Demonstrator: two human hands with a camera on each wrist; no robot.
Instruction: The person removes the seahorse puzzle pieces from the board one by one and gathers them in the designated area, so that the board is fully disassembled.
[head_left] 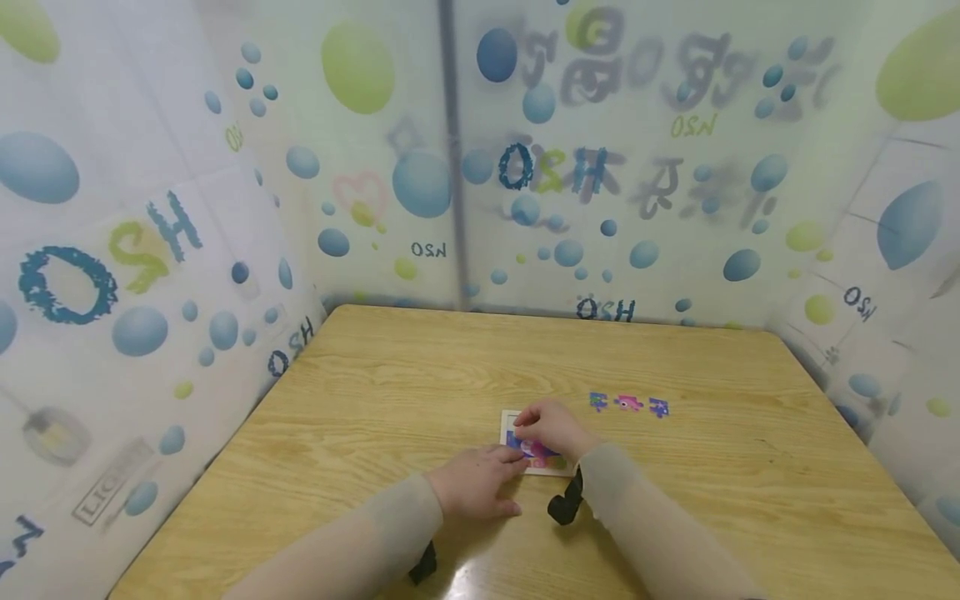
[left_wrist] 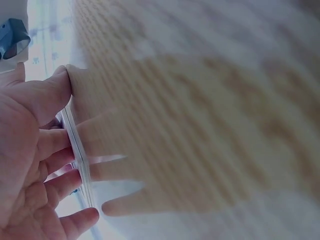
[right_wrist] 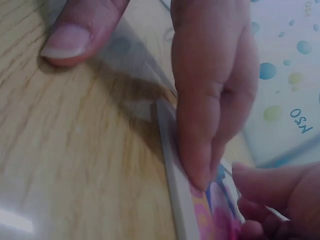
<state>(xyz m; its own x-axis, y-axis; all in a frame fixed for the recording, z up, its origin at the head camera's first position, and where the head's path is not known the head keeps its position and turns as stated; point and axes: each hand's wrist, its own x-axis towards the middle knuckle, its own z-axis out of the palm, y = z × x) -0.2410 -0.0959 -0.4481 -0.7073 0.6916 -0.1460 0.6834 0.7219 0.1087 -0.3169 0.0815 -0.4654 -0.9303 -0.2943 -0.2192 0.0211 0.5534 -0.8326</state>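
Note:
A small jigsaw puzzle in a white frame (head_left: 507, 419) lies on the table, its picture blue and pink. My left hand (head_left: 474, 483) rests on the frame's near left side, its fingers (right_wrist: 195, 145) extended onto the picture and its thumb on the table. Over the upper left of the puzzle is my right hand (head_left: 558, 427), its fingers bent and its thumb close to them. In the right wrist view, the right hand (right_wrist: 280, 200) is beside the pink part of the puzzle; whether it pinches a piece is hidden. From low down, the left wrist view shows the frame's edge (left_wrist: 79, 155).
Three loose puzzle pieces lie in a row beyond the frame: a blue-green one (head_left: 597, 402), a pink one (head_left: 628, 403) and a purple-blue one (head_left: 658, 407). The wooden table (head_left: 390, 358) meets patterned curtain walls (head_left: 375, 192) behind and at both sides.

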